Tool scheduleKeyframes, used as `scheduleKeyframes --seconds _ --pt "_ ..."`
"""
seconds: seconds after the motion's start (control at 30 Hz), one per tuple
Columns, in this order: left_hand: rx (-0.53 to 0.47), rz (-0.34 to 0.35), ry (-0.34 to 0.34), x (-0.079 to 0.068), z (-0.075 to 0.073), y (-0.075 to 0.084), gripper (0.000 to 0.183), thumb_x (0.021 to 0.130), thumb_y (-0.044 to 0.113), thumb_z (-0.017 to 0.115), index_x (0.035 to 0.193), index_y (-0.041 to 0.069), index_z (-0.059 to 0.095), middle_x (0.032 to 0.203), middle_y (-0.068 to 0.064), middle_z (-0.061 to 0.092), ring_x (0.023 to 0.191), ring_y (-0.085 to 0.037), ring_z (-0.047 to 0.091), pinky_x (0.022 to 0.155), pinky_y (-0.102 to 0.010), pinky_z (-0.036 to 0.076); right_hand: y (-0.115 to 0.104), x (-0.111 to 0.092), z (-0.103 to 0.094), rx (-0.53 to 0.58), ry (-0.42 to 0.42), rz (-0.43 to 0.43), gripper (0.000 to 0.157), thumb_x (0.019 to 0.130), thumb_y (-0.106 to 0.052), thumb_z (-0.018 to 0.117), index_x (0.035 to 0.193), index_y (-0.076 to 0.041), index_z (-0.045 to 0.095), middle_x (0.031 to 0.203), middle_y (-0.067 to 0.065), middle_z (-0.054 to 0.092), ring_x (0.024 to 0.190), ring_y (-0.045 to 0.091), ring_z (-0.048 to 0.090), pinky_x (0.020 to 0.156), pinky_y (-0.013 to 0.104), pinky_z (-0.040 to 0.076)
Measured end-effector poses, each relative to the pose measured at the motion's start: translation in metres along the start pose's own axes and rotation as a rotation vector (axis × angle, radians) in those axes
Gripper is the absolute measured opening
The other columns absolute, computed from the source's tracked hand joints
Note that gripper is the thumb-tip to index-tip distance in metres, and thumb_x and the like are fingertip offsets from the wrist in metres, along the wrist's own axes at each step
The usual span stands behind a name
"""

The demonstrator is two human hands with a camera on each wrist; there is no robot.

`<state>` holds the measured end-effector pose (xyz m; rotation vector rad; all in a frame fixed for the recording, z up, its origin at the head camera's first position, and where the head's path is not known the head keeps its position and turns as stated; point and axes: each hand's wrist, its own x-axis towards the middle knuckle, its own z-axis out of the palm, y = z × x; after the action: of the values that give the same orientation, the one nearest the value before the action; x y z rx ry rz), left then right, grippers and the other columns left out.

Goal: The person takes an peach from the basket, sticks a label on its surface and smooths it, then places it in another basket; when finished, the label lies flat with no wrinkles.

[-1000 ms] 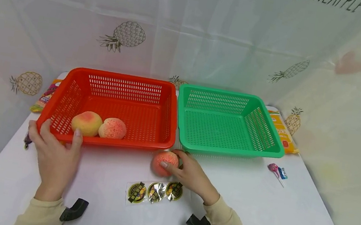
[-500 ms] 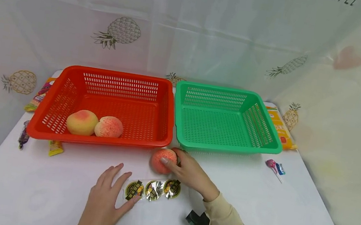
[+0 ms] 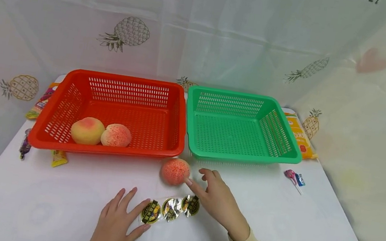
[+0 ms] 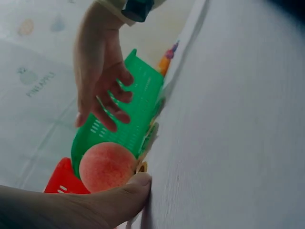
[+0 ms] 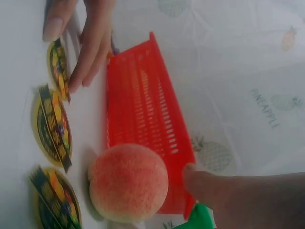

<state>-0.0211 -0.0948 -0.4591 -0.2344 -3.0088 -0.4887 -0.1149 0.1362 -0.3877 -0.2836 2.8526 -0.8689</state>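
Note:
A strip of round fruit-print stickers in clear film (image 3: 170, 209) lies on the white table in the head view. My left hand (image 3: 116, 221) is at its left end, with thumb and index finger spread to either side of the first sticker and touching the strip. Behind the strip, a pinkish-red peach (image 3: 175, 172) stands alone on the table. My right hand (image 3: 220, 200) is just right of the peach, fingers loosely bent and holding nothing. In the right wrist view the same peach (image 5: 128, 183) sits between the stickers and the red basket.
The red basket (image 3: 103, 150) holds two peaches (image 3: 87, 131) at its front left. A green basket (image 3: 243, 159) stands beside it. Candies (image 3: 59, 158), a lollipop (image 3: 290, 175) and snack packets (image 3: 301, 138) lie around the baskets.
My left hand left the red basket's front corner and came to the sticker strip, which has shifted slightly right and nearer. My right hand has let go of the peach and drawn back right.

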Motion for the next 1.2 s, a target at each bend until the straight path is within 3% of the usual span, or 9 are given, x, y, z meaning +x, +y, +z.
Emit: scheduleKeyframes --seconds 0.27,0.4,0.53,0.77,1.2 --pt "-0.031 0.027 -0.051 -0.006 -0.001 0.002 0.057 0.071 0.059 0.060 0.123 0.041 0.048 0.137 -0.005 0.036 0.127 -0.032 0.023 0.093 -0.056 0.027 -0.011 -0.030 0.021 -0.062 -0.100 -0.148 0.052 0.081 -0.052 0.053 0.115 -0.012 0.054 0.100 0.001 0.055 0.064 0.003 0.048 0.056 0.021 0.041" --pt "-0.058 0.030 -0.057 0.000 -0.004 -0.001 0.056 0.070 0.057 0.062 0.122 0.043 0.049 0.138 -0.001 0.036 0.129 -0.029 0.022 0.092 -0.054 0.026 -0.018 -0.033 0.036 -0.093 -0.155 -0.231 0.040 0.080 -0.039 0.062 0.111 -0.014 0.057 0.095 -0.002 0.054 0.068 0.006 0.051 0.060 0.022 0.043" --pt "-0.102 0.053 -0.053 0.004 -0.007 -0.004 0.055 0.070 0.052 0.065 0.122 0.043 0.049 0.139 0.000 0.035 0.129 -0.028 0.022 0.090 -0.053 0.026 -0.023 -0.030 0.047 -0.139 -0.145 -0.290 0.034 0.078 -0.034 0.066 0.106 -0.016 0.060 0.088 -0.004 0.053 0.068 0.003 0.049 0.059 0.020 0.042" --pt "-0.188 0.075 -0.041 0.010 -0.010 -0.009 0.054 0.069 0.041 0.070 0.120 0.040 0.052 0.139 0.002 0.035 0.129 -0.027 0.023 0.092 -0.051 0.022 -0.029 -0.023 0.062 -0.132 -0.102 -0.279 0.026 0.076 -0.029 0.068 0.099 -0.018 0.063 0.080 -0.005 0.050 0.059 0.001 0.045 0.051 0.016 0.037" --pt "-0.189 0.076 -0.024 0.013 -0.009 -0.011 0.057 0.065 0.044 0.072 0.119 0.033 0.056 0.137 0.002 0.039 0.128 -0.026 0.025 0.090 -0.050 0.025 -0.031 -0.019 0.072 -0.077 -0.034 -0.297 0.022 0.074 -0.020 0.071 0.095 -0.017 0.062 0.082 -0.004 0.050 0.065 0.003 0.051 0.054 0.015 0.039"
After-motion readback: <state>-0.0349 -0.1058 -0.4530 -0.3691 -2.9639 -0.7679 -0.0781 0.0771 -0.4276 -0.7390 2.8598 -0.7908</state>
